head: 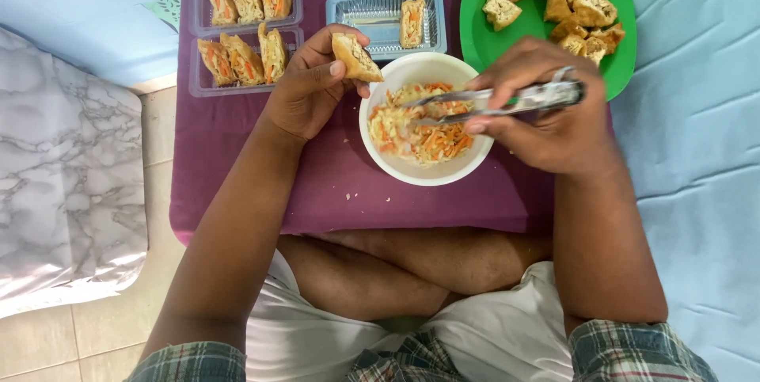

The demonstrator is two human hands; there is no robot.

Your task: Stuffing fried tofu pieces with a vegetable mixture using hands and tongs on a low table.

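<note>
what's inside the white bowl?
The white bowl holds shredded vegetable filling, orange and pale, with tong tips held by the right hand dipped in. The bowl's bottom is covered.

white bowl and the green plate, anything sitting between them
In the head view, only the right hand with its metal tongs crosses between the white bowl and the green plate; beneath it, the plate's edge almost meets the bowl's rim on the purple cloth.

A green plate (pixel 475 30) of fried tofu pieces (pixel 566 2) is sitting at the purple surface's (pixel 237 160) far right. Two clear trays (pixel 194 14) of filled pieces are lying far left, beside a marbled sheet (pixel 67 192).
</note>
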